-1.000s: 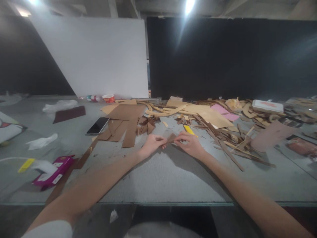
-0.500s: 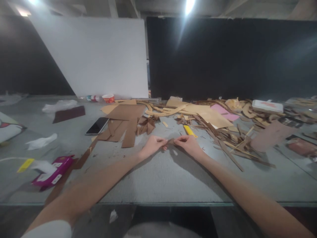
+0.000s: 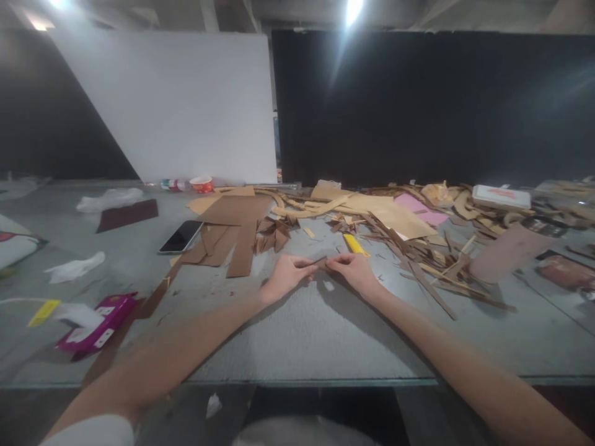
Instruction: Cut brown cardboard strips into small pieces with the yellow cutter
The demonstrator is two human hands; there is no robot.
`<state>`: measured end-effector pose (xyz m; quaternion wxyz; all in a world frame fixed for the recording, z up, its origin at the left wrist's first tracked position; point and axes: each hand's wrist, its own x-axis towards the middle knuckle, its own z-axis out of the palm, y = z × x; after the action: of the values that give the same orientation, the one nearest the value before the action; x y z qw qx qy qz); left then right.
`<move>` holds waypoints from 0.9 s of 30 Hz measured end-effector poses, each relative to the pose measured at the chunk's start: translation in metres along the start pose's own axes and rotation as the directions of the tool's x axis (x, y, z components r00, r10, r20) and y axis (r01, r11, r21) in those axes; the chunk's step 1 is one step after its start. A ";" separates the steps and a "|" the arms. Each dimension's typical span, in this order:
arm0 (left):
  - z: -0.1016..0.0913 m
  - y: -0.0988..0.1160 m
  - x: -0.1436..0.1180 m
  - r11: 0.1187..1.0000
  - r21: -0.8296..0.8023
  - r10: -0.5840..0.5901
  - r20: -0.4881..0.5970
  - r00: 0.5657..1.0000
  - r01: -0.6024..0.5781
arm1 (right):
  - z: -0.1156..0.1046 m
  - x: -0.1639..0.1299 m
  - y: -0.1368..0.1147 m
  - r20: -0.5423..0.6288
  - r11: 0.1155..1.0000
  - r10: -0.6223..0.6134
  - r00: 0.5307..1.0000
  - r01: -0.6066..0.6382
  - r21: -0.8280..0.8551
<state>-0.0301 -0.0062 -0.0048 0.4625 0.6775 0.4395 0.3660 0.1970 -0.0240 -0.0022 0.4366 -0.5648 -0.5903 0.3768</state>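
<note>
I see a wide grey work table point(image 3: 297, 334) filling the view, and I place everything against it. Along its far edge stand a large white board point(image 3: 181, 105) and a broad black panel point(image 3: 432, 105). Across the table's far right spreads a heap of tan and brown cardboard strips and offcuts point(image 3: 418, 248), with a pink paper sheet point(image 3: 421, 209) among them and a flat white box point(image 3: 501, 197) at the back. At the table's far middle lie flat brown cardboard sheets point(image 3: 237, 229), with a black smartphone point(image 3: 181, 236) just left of them. Near the table's left front edge sits a magenta carton point(image 3: 95, 325), with a crumpled white tissue point(image 3: 74, 267) behind it. A small yellow utility knife point(image 3: 356, 244) rests just behind my hands.

At the table's middle my 2 hands meet. My left hand point(image 3: 286, 275) and right hand point(image 3: 356, 271) each pinch 1 end of a small brown cardboard scrap point(image 3: 321, 262), fingertips closed on it, held low over the table surface. I cannot tell whether the scrap touches the table.
</note>
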 end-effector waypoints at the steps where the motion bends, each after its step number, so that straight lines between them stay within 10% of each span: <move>1: 0.000 0.000 0.000 1.000 0.005 0.009 -0.008 1.000 -0.009 | 0.000 -0.001 -0.001 0.001 1.000 0.004 1.000 -0.004 0.005; 15: -0.001 0.007 -0.003 0.994 0.055 0.097 -0.055 0.994 -0.094 | -0.002 0.004 0.004 -0.105 0.987 -0.161 0.981 0.158 -0.042; 21: -0.002 0.012 -0.004 0.997 -0.030 0.068 -0.050 0.996 -0.069 | -0.004 0.002 -0.002 0.152 0.986 -0.150 0.977 0.137 0.092; 27: -0.001 0.010 -0.002 0.993 -0.113 0.033 -0.052 0.998 -0.039 | -0.001 0.000 0.000 0.105 0.979 -0.156 0.982 0.140 0.149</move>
<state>-0.0287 -0.0096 0.0048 0.4828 0.6484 0.4168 0.4156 0.1977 -0.0236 -0.0018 0.4672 -0.4640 -0.6269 0.4164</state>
